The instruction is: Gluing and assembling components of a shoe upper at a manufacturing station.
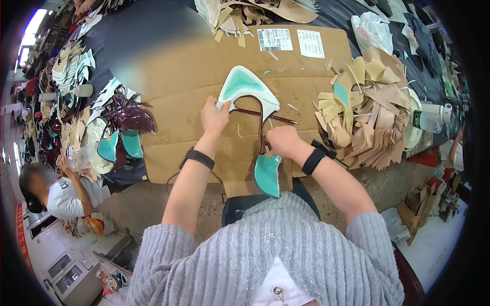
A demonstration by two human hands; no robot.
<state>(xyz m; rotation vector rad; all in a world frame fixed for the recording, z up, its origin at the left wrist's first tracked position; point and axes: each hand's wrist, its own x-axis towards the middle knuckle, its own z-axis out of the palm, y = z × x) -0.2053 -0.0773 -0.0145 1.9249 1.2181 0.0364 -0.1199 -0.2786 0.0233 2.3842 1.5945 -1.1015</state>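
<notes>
Head view: left hand (214, 116) pinches the top of a teal-lined shoe upper (247, 89) on the cardboard sheet (178, 76); right hand (283, 141) grips its lower edge (dark trim), beside a pile of tan leather pieces (370, 115).

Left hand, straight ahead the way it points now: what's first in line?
The left hand points up the table and already pinches the edge of the teal-and-white shoe upper piece, so that comes first. Beyond it lies only the bare cardboard sheet, as far as depth shows.
</notes>
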